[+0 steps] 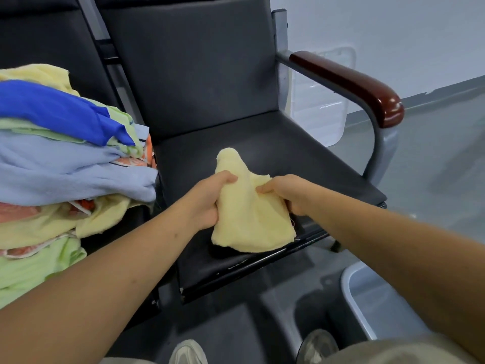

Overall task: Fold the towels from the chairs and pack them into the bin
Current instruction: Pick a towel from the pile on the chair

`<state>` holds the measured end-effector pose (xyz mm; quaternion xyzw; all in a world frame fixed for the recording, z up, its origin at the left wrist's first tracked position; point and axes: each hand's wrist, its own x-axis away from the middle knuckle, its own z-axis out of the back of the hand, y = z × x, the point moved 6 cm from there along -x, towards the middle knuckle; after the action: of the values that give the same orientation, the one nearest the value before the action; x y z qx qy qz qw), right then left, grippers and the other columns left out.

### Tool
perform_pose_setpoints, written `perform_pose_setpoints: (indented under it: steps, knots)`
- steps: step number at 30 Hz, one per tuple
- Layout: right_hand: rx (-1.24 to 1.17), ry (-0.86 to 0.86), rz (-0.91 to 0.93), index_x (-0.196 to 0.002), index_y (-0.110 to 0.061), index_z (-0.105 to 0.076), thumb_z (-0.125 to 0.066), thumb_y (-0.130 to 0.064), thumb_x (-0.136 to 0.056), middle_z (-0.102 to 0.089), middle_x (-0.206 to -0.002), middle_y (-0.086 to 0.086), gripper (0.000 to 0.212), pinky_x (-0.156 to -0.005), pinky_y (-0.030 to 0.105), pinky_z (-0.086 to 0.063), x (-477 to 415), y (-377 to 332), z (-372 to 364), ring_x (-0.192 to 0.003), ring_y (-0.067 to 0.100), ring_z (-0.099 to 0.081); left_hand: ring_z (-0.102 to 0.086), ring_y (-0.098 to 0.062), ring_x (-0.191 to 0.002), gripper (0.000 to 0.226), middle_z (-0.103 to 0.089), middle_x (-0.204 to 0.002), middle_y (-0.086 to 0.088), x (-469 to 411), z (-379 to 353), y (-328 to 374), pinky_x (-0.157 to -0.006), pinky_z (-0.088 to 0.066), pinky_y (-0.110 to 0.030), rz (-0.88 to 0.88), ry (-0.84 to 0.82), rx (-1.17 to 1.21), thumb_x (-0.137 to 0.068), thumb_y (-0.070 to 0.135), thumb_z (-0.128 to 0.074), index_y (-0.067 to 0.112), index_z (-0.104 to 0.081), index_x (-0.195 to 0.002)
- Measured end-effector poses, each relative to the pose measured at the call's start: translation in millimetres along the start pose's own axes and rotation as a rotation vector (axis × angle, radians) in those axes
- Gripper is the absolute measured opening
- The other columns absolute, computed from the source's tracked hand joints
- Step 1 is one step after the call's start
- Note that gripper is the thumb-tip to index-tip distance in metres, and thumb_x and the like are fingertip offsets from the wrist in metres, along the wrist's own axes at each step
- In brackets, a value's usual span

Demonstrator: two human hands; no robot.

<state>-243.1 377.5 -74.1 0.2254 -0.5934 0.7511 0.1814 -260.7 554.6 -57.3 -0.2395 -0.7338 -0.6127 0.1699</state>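
Left hand (210,198) and right hand (286,193) grip the towel (249,222), fingers (228,178) half buried in it. Bin (353,298) cut off lower right.

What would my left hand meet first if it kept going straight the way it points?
Your left hand already grips the yellow towel; past that, likely the black chair seat, though depth is unclear.

Soft, even indoor light; wide-angle bending at the edges; slight blur, perhaps from motion, throughout.
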Motion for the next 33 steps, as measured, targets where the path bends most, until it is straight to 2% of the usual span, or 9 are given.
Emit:
perform_pose_setpoints:
  steps: [2,5,9,14,18,24,27,29,33]
  knots:
    - [-0.237,-0.051,0.011,-0.116,-0.009,-0.065,-0.064,-0.019,-0.092,-0.074,-0.113,0.010,0.026,-0.091,0.047,-0.055,8.6,-2.5,18.2,-0.100,0.031,-0.071,-0.070,-0.029,-0.103,0.036,-0.072,-0.115,-0.013,0.5,-18.2,10.4,-0.086,-0.057,-0.043,-0.066,-0.056,0.062,-0.094,0.021,-0.060,0.010,-0.057,-0.128]
    - [-0.392,-0.024,0.066,-0.123,-0.011,-0.064,-0.061,-0.020,-0.093,-0.075,-0.112,0.011,0.031,-0.089,0.049,-0.056,23.8,-0.3,59.7,-0.102,0.034,-0.072,-0.073,-0.026,-0.100,0.039,-0.072,-0.117,-0.009,-2.2,-47.7,19.8,-0.075,-0.061,-0.041,-0.139,-0.109,0.113,-0.095,0.019,-0.061,0.017,-0.055,-0.133]
    - [-0.432,0.081,0.102,-0.120,-0.011,-0.064,-0.067,-0.022,-0.090,-0.075,-0.109,0.011,0.032,-0.079,0.045,-0.058,48.5,23.7,128.8,-0.097,0.033,-0.073,-0.070,-0.027,-0.106,0.040,-0.069,-0.122,-0.007,-5.7,-114.4,9.7,-0.083,-0.059,-0.043,-0.145,-0.208,0.080,-0.096,0.018,-0.059,0.027,-0.053,-0.134]
    - [-0.469,0.258,0.080,-0.130,-0.009,-0.059,-0.074,-0.023,-0.079,-0.072,-0.118,0.014,0.056,-0.086,0.051,-0.057,76.7,88.2,227.8,-0.105,0.036,-0.070,-0.067,-0.027,-0.109,0.040,-0.067,-0.124,-0.009,-12.2,-219.0,-38.9,-0.090,-0.056,-0.043,-0.078,-0.323,-0.003,-0.098,0.013,-0.054,0.023,-0.049,-0.136]
    - [-0.511,0.351,0.020,-0.127,-0.008,-0.061,-0.069,-0.019,-0.085,-0.072,-0.116,0.016,0.044,-0.088,0.050,-0.056,103.7,157.4,283.3,-0.107,0.038,-0.068,-0.067,-0.027,-0.105,0.039,-0.066,-0.122,-0.008,-19.6,-284.6,-96.2,-0.084,-0.057,-0.041,0.007,-0.369,-0.112,-0.098,0.012,-0.053,0.024,-0.049,-0.135]
    - [-0.653,0.453,-0.111,-0.127,-0.013,-0.061,-0.070,-0.017,-0.083,-0.073,-0.115,0.014,0.045,-0.095,0.054,-0.052,125.6,274.9,313.8,-0.107,0.037,-0.068,-0.067,-0.022,-0.093,0.032,-0.066,-0.115,-0.005,-35.9,-343.1,-182.2,-0.066,-0.054,-0.032,0.092,-0.444,-0.407,-0.099,0.009,-0.051,0.021,-0.049,-0.128]
    - [-0.791,0.510,-0.169,-0.121,-0.005,-0.062,-0.065,-0.012,-0.088,-0.075,-0.108,0.016,0.035,-0.084,0.047,-0.056,129.2,327.8,301.8,-0.100,0.037,-0.070,-0.067,-0.026,-0.103,0.042,-0.066,-0.118,-0.005,-49.2,-357.4,-209.8,-0.084,-0.058,-0.046,0.080,-0.492,-0.627,-0.090,0.016,-0.061,0.018,-0.050,-0.130]
    - [-0.893,0.562,-0.200,-0.115,-0.004,-0.063,-0.062,-0.009,-0.090,-0.075,-0.101,0.017,0.025,-0.078,0.044,-0.057,129.2,361.8,288.2,-0.092,0.036,-0.071,-0.065,-0.027,-0.105,0.055,-0.064,-0.115,-0.003,-55.7,-365.1,-227.2,-0.094,-0.054,-0.051,0.080,-0.524,-0.756,-0.080,0.022,-0.068,0.016,-0.049,-0.131]
    - [-1.070,0.679,-0.264,-0.123,-0.005,-0.059,-0.062,-0.007,-0.090,-0.072,-0.111,0.019,0.033,-0.087,0.054,-0.056,119.2,431.3,265.5,-0.101,0.041,-0.069,-0.061,-0.022,-0.100,0.050,-0.060,-0.110,-0.002,-73.7,-379.5,-266.8,-0.091,-0.053,-0.042,0.034,-0.596,-1.159,-0.076,0.025,-0.069,0.018,-0.048,-0.122]
